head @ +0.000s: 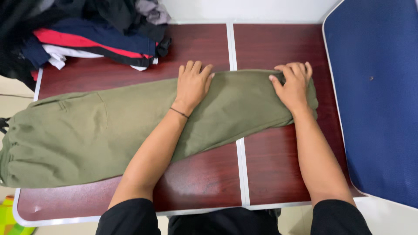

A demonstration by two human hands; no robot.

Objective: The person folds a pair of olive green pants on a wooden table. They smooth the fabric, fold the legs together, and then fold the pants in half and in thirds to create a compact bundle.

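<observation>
A pair of olive green trousers (87, 130) lies stretched across the dark red folding table (209, 182), waistband hanging over the left edge, leg ends at the right. My left hand (193, 85) rests flat on the middle of the legs, fingers spread. My right hand (294, 85) sits on the leg ends, its fingers curled and pinching the cloth at the cuff. A thin dark band circles my left wrist.
A pile of clothes (87, 39) in black, navy, red and white sits at the table's far left corner. A large blue padded board (376, 95) lies along the right side. A white seam (237, 109) splits the table down the middle.
</observation>
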